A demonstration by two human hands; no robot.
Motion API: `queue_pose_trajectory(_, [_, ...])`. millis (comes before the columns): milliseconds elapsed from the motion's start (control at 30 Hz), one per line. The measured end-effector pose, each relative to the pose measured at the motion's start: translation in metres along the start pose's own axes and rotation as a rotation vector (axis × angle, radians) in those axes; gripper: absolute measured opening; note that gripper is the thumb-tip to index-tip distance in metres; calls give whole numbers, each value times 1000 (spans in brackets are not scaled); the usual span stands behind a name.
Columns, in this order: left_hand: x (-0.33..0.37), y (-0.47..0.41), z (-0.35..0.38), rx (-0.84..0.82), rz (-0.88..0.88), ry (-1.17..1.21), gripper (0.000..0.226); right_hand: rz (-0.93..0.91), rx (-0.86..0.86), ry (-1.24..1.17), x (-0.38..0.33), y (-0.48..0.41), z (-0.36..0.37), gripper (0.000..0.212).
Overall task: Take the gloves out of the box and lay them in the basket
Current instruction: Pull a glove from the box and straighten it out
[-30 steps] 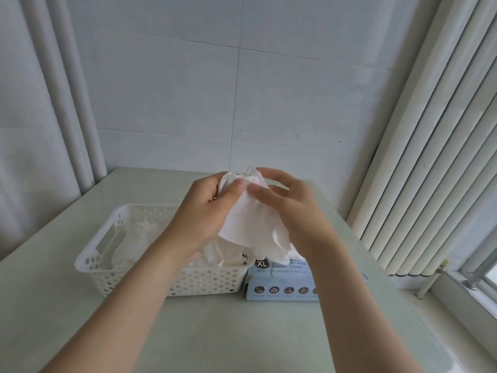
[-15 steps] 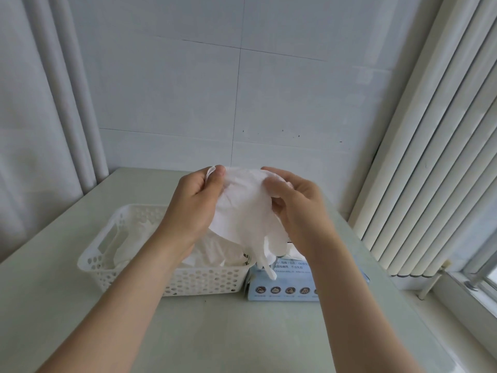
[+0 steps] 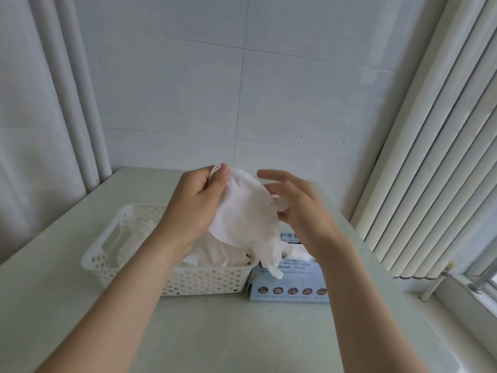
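Below the left hand (image 3: 196,208), partly hidden under its wrist, stands the white basket (image 3: 204,281) on the worktop (image 3: 242,340), and some loose white gloves (image 3: 134,238) lie already inside it. The left hand is closed on one glove (image 3: 244,219): thumb and fingers pinch the rolled cuff at the top. The glove hangs down from this hand, and its finger parts dangle lower and to the right, about where basket and box meet. The right hand (image 3: 298,208) is just beside the glove on its right, open, with fingers loosely spread. Whether a fingertip touches the glove, I cannot tell. Below the right hand lies the blue glove box (image 3: 290,290), close against the basket's right wall.

I judge that the step in hand is to bring this glove over the basket and lay it down. To do it well, the left hand should hold its pinch on the cuff and go left and down, until the dangling part is over the inside of the basket and not over its rim. The right hand can support the lower part, so that it lands flat. The glove looks thin and limp and will probably fold easily, so it is better to release it only when most of it rests on the pile.
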State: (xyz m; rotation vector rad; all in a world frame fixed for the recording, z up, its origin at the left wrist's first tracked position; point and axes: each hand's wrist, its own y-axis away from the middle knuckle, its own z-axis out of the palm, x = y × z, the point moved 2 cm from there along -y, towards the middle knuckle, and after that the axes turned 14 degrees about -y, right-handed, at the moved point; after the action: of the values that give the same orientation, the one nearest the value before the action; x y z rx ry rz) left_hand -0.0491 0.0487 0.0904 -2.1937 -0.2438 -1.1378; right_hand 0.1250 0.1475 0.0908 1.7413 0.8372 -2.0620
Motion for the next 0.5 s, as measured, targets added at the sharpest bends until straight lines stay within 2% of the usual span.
queue_pose_trajectory(100, [5, 1, -5, -2, 46, -15, 57, 106, -128, 205, 1, 4, -5, 28])
queue_pose_trajectory(167, [8, 3, -9, 23, 47, -13, 58, 85, -148, 272, 2, 5, -10, 12])
queue_pose_trajectory(267, [7, 2, -9, -1, -26, 76, 58, 100, -85, -14, 6, 5, -17, 23])
queue_pose_trajectory(333, [5, 1, -8, -15, -88, 128, 56, 157, -62, -228, 4, 4, -14, 17])
queue_pose_trajectory(400, [1, -2, -10, -2, -148, 123, 53, 222, -3, -260, 2, 5, -10, 15])
queue_pose_trajectory(500, [-7, -7, -22, 3, -205, 69, 50, 293, 71, -161, 2, 5, -1, 12])
